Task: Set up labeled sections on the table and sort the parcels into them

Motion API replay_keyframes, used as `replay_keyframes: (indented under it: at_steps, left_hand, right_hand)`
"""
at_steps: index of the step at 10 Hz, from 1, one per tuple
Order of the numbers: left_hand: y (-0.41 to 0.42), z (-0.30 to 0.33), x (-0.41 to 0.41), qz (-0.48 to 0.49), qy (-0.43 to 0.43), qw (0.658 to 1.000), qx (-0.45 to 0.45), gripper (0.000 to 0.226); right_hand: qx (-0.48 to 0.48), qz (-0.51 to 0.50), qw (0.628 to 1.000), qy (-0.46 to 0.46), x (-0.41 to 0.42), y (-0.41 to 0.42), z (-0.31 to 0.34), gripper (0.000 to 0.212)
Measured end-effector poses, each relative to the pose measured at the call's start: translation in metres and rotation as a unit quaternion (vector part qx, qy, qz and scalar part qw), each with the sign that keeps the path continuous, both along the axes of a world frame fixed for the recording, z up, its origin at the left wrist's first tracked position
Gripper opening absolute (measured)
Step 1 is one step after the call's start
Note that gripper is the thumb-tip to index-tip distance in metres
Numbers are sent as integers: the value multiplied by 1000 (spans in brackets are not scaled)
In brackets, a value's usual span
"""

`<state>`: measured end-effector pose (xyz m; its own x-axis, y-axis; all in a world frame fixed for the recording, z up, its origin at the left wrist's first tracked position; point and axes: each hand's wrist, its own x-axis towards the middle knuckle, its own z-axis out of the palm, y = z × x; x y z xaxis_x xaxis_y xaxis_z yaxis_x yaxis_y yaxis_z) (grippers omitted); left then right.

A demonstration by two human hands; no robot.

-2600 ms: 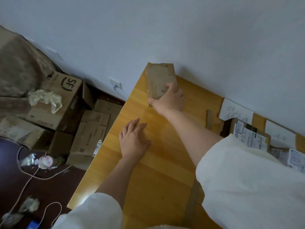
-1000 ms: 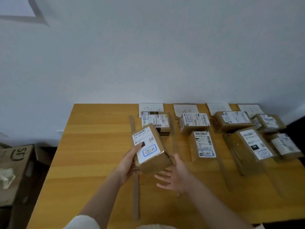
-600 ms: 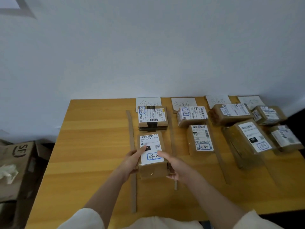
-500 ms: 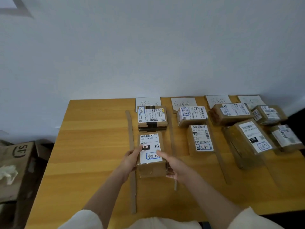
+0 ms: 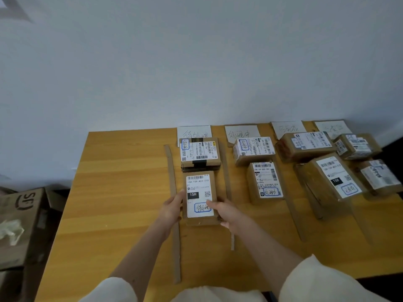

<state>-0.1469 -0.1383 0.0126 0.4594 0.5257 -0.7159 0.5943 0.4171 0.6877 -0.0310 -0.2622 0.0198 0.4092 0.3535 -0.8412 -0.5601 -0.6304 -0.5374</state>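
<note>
A brown parcel (image 5: 199,194) with a white shipping label lies flat on the wooden table (image 5: 122,192) in the leftmost section, between two cardboard strips (image 5: 173,205). My left hand (image 5: 171,209) holds its left side and my right hand (image 5: 226,212) holds its right front corner, thumb on the label. Behind it sits another parcel (image 5: 199,154), below a handwritten paper label (image 5: 194,132). Further parcels (image 5: 263,182) fill the sections to the right, each headed by a paper label (image 5: 241,131).
The table backs onto a white wall. On the floor at the left stands an SF cardboard box (image 5: 19,216) with crumpled plastic on it. A large parcel (image 5: 329,182) and smaller ones (image 5: 357,146) crowd the right end.
I carried the parcel from the table's far left corner, turned it label-up and set it down in the leftmost section. Both hands still hold it, now slightly nearer the back parcel.
</note>
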Motion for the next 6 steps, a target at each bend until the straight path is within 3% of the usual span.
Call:
replay_keyframes:
  at_steps: [4, 6]
  left_hand:
    - [-5, 11, -3, -36, 3, 999, 2, 60]
    - [-3, 17, -4, -19, 12, 1000, 12, 55]
  right_hand:
    - [-29, 9, 997, -73, -3, 7, -20, 40]
    - [-49, -18, 992, -117, -2, 6, -3, 57]
